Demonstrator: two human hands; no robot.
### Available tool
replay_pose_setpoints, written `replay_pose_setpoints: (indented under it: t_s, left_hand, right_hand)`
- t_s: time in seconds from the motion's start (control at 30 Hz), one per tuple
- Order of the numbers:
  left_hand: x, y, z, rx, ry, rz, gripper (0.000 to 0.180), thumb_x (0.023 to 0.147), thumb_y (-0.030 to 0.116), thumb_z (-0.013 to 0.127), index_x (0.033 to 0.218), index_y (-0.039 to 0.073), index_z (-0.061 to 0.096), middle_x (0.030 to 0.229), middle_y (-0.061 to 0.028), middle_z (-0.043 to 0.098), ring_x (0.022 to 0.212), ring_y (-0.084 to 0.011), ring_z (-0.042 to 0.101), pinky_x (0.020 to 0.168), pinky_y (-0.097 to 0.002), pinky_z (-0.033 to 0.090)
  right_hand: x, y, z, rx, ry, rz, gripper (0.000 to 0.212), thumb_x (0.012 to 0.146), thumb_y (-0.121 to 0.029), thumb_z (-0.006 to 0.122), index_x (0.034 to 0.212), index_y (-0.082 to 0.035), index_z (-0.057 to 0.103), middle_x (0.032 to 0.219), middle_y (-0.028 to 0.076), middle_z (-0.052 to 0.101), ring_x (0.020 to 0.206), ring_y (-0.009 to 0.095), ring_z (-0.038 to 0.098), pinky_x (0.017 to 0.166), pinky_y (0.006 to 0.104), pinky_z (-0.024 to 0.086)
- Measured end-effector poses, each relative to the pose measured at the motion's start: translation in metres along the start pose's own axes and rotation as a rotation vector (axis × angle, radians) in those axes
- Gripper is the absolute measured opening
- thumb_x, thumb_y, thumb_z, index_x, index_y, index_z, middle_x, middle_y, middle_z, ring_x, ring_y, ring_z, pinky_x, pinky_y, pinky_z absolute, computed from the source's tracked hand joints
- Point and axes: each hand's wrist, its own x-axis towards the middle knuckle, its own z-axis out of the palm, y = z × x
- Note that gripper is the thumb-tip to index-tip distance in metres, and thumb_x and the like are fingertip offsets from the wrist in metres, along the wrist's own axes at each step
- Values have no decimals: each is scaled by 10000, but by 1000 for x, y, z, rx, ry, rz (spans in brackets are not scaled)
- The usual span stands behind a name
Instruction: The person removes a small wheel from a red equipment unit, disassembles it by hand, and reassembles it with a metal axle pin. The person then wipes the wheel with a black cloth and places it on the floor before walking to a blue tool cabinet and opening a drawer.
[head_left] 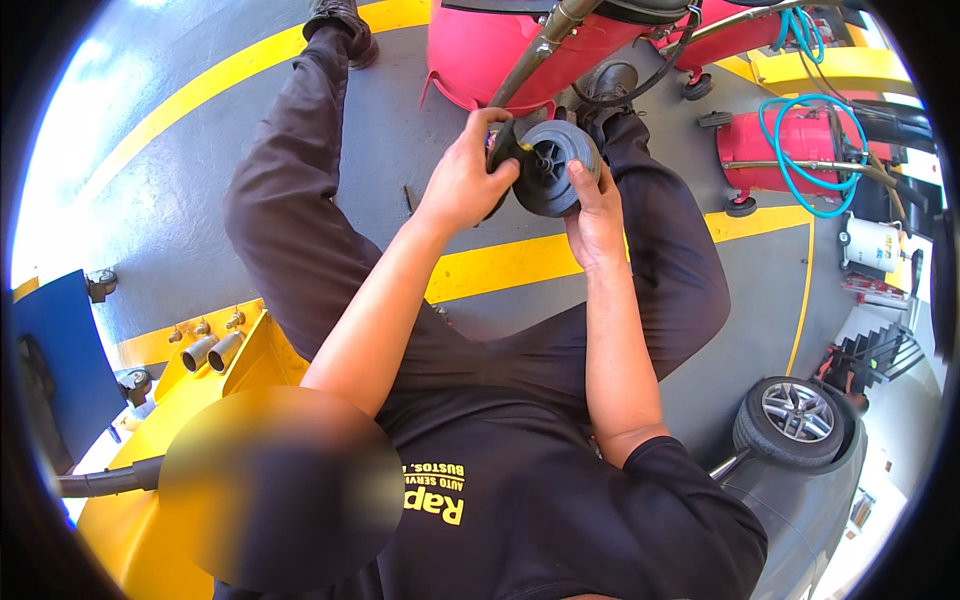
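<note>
Between my knees, a dark grey wheel (548, 170) with a spoked hub is held up, its hub side turned to the left. My right hand (597, 218) grips its rim from the right, thumb across the tread. My left hand (462, 185) is closed around a dark part (507, 145) just left of the hub, thumb pressed on it. A small yellow bit shows between that part and the hub. Whether the dark part is joined to the wheel I cannot tell. Right behind my hands stands a red tank (480, 60) with a metal tube (535, 58) slanting down its front.
More red tanks (750, 150) on small black wheels, with teal hoses (792, 185), stand to the right. At the lower left is yellow metal equipment (180, 440). A grey car (800, 510) with a wheel (797, 415) lying by it is at lower right. Yellow lines (500, 270) cross the grey floor.
</note>
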Motion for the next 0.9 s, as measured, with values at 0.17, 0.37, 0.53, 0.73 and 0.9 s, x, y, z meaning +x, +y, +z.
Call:
replay_pose_setpoints:
  t_s: [0.17,0.37,0.53,0.73,0.9]
  left_hand:
    - [-9,6,11,76,-142,127,411,878,197,736,1240,33,636,1131,-209,672,1030,-372,663,911,-420,515]
    - [-12,2,4,103,-146,21,279,885,206,745,1067,3,684,851,-167,702,752,-276,691,719,-375,533]
    - [-13,-8,-24,91,-68,-158,279,876,219,764,1043,8,691,811,-116,720,720,-145,665,701,-333,540]
    - [-12,-24,-33,-581,-125,-302,228,930,131,761,1108,6,692,979,-54,720,888,-125,673,829,-291,545]
    - [-16,-20,-37,-629,-146,-340,256,898,70,791,1126,12,689,1005,-51,708,910,-125,667,851,-284,550]
  right_hand:
    - [-10,-2,10,-169,14,-59,743,843,-268,884,1399,38,498,1252,115,618,1134,179,599,1024,322,462]
    - [-15,-2,14,-250,8,-53,768,830,-264,895,1406,44,490,1276,135,605,1153,191,595,1011,324,477]
    - [5,7,-8,-155,44,53,719,858,-296,870,1381,41,508,1234,126,636,1110,172,622,989,330,490]
    - [66,91,-49,-110,33,426,573,928,-336,797,1353,-25,571,1231,96,668,1125,217,651,1000,420,526]
    - [61,148,-58,-11,-60,644,498,999,-330,707,1388,-55,563,1305,87,644,1199,260,624,1013,448,526]
